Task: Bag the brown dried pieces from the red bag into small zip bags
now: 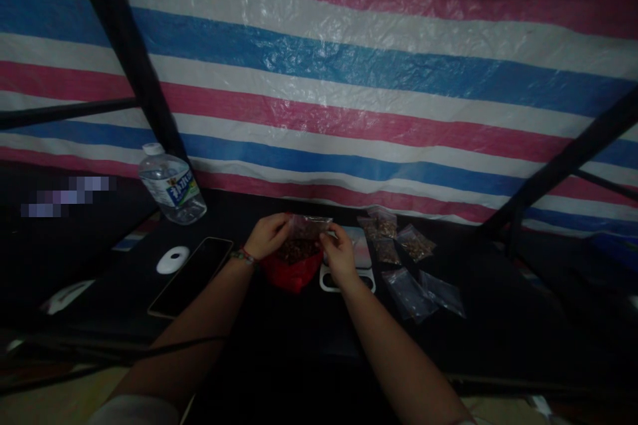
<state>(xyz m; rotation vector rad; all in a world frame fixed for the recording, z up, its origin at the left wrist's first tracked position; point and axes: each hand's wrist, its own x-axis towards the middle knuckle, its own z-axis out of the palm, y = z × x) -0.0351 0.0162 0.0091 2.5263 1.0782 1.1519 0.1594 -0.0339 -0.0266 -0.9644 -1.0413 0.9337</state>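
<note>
So there's a red bag (294,273) of dark bits just on the near side of the grip, and a white scale (363,255) partly hidden by the right hand (340,255). The left hand (266,237) and that one pinch a small clear bag (313,226) between them, long axis running sideways from hand to hand. Fingers cover both ends, and it's too dark to tell which way its mouth faces or what's inside. Filled bags (417,244) lie right of the grip.
</note>
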